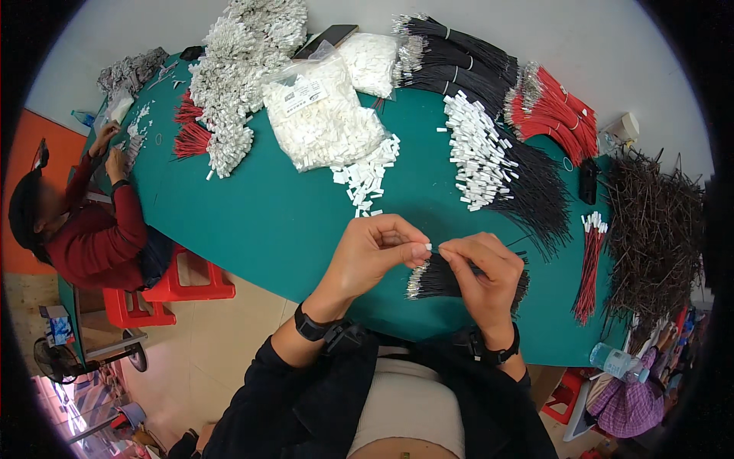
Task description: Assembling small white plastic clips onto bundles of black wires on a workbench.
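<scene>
My left hand point(371, 256) pinches a small white connector housing point(428, 247) between thumb and forefinger. Close by on its right, my right hand point(485, 271) is closed in a pinch on what looks like the end of a thin black wire, mostly hidden by the fingers. Beneath both hands lies a bundle of black wires point(437, 280) with bare metal terminals at its left end. Loose white housings point(367, 177) spill from a clear plastic bag point(325, 115) beyond my left hand. Farther right, a heap of black wires point(531, 183) carries white housings on its ends.
On the green table point(252, 222) are tied black bundles point(459, 57), red bundles point(554, 111), a small red bunch point(589, 268) and a brown wire heap point(657, 237). A water bottle point(618, 362) lies at the right edge. A co-worker point(99, 229) sits at left near red stools point(187, 279).
</scene>
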Demonstrator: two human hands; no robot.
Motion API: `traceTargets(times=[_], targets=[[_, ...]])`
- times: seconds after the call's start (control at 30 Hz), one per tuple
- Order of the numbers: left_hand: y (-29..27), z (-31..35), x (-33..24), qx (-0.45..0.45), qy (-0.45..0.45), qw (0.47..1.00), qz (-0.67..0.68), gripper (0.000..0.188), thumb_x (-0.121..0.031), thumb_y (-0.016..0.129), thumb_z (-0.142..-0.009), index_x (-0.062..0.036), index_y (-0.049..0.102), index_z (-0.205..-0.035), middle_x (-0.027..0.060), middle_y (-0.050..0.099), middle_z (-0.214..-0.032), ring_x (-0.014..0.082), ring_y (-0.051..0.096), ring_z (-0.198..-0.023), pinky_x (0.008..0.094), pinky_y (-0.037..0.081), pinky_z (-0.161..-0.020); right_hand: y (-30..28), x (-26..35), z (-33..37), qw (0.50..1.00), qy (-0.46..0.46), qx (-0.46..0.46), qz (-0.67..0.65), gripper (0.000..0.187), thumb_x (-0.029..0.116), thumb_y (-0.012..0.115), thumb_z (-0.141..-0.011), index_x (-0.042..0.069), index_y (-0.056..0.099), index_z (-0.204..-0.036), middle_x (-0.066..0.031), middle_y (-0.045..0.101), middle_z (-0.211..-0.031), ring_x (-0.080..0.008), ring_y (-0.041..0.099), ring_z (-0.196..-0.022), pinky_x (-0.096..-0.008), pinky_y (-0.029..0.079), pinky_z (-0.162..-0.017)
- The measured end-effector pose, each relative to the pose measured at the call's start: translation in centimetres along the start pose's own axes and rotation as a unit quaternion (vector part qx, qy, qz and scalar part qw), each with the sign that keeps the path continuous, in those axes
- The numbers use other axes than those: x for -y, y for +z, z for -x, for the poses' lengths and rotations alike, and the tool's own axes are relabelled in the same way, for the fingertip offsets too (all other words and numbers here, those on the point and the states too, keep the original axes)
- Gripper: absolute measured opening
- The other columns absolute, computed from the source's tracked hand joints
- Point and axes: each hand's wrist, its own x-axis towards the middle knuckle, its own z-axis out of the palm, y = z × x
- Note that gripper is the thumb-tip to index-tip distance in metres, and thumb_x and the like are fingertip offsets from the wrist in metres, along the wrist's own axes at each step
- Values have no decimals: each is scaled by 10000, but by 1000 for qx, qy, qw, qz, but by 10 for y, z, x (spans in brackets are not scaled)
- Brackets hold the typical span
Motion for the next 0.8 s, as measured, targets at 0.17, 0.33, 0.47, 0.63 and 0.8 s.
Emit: traceTargets(times=[0.17,0.33,0.47,0.63,0.8], targets=[[3,-1,4,-6,3,1000,2,99,-17,752,-930,45,719,-999,118,758,-911,147,725,-813,268,591,-756,2,-1,1,1000,18,-4,-4,119,-33,786,-799,24,760,-900,-77,711,-785,-232,651,-685,-322,492,-618],[-2,1,4,-3,2,1000,-15,126,-33,739,-945,47,724,-1041,103,757,-915,143,722,-827,269,587,-762,3,-1,0,1000,23,20,-8,124,-34,785,-802,23,759,-909,-88,700,-785,-247,650,-684,-339,498,-621],[-22,-9,-6,-124,85,970,-192,117,-39,732,-943,30,743,-1037,67,755,-892,129,705,-815,259,561,-748,-13,-31,-20,990,-96,-5,103,138,-34,762,-819,20,756,-946,-97,685,-781,-297,640,-678,-372,506,-638],[-50,-14,-3,-173,168,848,-473,73,-43,790,-848,-30,769,-916,73,741,-895,199,680,-803,327,528,-732,-31,-43,-62,953,-121,-24,277,125,24,760,-796,8,731,-916,-122,683,-899,-325,645,-880,-441,508,-766],[-42,-20,18,-104,185,766,-607,214,-66,853,-720,-58,748,-906,71,655,-950,295,591,-967,403,503,-863,-8,-62,-10,966,16,211,149,111,39,763,-784,9,715,-880,-107,689,-956,-333,642,-949,-439,517,-802]])
